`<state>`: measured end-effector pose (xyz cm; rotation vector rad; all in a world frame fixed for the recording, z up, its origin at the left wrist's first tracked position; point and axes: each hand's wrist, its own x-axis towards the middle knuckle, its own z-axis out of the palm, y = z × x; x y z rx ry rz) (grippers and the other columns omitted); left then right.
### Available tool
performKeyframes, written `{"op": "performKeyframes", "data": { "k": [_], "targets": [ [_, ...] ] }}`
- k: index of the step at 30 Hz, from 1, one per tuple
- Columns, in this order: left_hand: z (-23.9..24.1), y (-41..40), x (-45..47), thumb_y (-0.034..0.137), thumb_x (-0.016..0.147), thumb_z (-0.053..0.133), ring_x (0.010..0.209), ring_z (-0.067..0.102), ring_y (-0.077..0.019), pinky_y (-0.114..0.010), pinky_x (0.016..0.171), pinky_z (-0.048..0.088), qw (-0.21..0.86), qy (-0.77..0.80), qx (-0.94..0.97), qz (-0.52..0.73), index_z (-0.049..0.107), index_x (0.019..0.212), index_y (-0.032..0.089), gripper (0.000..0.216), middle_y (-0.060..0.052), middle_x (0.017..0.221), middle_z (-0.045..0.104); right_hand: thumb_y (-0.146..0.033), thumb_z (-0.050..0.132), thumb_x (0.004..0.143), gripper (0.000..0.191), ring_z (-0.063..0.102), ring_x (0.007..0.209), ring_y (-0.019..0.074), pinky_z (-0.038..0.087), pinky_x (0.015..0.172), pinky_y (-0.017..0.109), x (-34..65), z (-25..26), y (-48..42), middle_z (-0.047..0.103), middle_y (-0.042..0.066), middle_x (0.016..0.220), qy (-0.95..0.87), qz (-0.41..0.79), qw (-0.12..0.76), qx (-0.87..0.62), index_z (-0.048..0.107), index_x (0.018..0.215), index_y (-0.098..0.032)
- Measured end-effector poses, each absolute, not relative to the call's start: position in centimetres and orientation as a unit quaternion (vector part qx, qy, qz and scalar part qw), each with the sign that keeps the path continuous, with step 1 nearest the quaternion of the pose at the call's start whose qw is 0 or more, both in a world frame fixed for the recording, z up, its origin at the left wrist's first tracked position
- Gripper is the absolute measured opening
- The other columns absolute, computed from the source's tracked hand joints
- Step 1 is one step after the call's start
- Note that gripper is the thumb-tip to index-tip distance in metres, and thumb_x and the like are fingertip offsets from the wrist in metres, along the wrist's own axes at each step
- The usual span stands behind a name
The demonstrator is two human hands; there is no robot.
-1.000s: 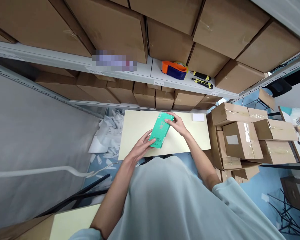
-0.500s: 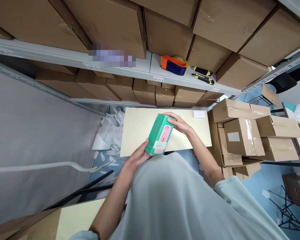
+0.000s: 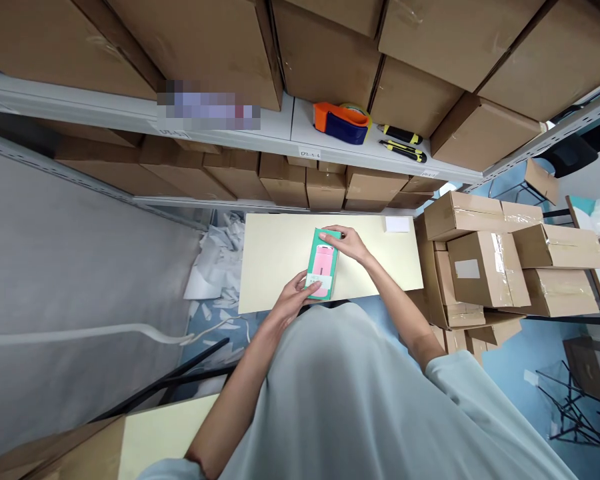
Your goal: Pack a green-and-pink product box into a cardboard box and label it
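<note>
A small green product box with a pink picture on its face is held flat over the cream tabletop. My left hand grips its near end, thumb on top. The far end is pinched by my right hand, fingers curled over its edge. Both hands are closed on the box.
A small white pad lies at the table's far right. Taped cardboard boxes are stacked to the right. On the shelf above sit an orange-and-blue tape dispenser and two yellow-black utility knives. White paper scraps litter the floor at left.
I have turned the green box in both hands, from its plain green side to the face with the pink picture, and lowered it flat towards the tabletop.
</note>
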<state>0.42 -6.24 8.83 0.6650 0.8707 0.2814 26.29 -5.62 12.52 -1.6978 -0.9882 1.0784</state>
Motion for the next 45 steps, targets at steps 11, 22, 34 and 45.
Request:
{"op": "performKeyframes", "data": {
  "k": [11, 22, 34, 45],
  "targets": [
    [8.6, -5.0, -1.5, 0.047, 0.088, 0.093, 0.114, 0.084, -0.0354, -0.043, 0.09, 0.073, 0.907, 0.328, 0.247, 0.092, 0.069, 0.151, 0.025, 0.071, -0.013, 0.13, 0.084, -0.055, 0.101, 0.073, 0.07, 0.077, 0.108, 0.0235, 0.067, 0.081, 0.029, 27.9, 14.4, -6.5, 0.08, 0.004, 0.118, -0.321, 0.597, 0.477, -0.56, 0.074, 0.132, -0.028],
    [9.2, -4.6, -0.8, 0.045, 0.065, 0.108, 0.109, 0.085, -0.0342, -0.042, 0.083, 0.072, 0.83, 0.415, 0.342, 0.147, 0.059, 0.139, 0.027, 0.09, -0.013, 0.128, 0.084, -0.054, 0.103, 0.068, 0.067, 0.074, 0.094, 0.0189, 0.063, 0.073, 0.025, 25.7, 13.6, -5.0, 0.075, 0.001, 0.097, -0.307, 0.54, 0.433, -0.653, 0.076, 0.121, -0.024],
    [6.2, -4.1, -3.5, 0.036, 0.085, 0.088, 0.123, 0.081, -0.0386, -0.044, 0.092, 0.071, 0.923, 0.318, 0.192, 0.104, 0.065, 0.154, 0.02, 0.075, -0.017, 0.139, 0.081, -0.055, 0.104, 0.069, 0.074, 0.076, 0.109, 0.023, 0.062, 0.084, 0.028, 25.1, 14.7, -5.1, 0.08, 0.001, 0.12, -0.277, 0.648, 0.471, -0.531, 0.07, 0.13, -0.031],
    [9.1, -4.5, -1.9, 0.047, 0.066, 0.108, 0.115, 0.084, -0.0322, -0.045, 0.099, 0.069, 0.844, 0.405, 0.337, 0.099, 0.052, 0.153, 0.03, 0.105, -0.01, 0.125, 0.085, -0.05, 0.105, 0.061, 0.069, 0.073, 0.092, 0.0184, 0.061, 0.076, 0.027, 24.3, 12.3, -5.4, 0.077, -0.002, 0.097, -0.27, 0.543, 0.463, -0.647, 0.072, 0.117, -0.027]
  ]
}}
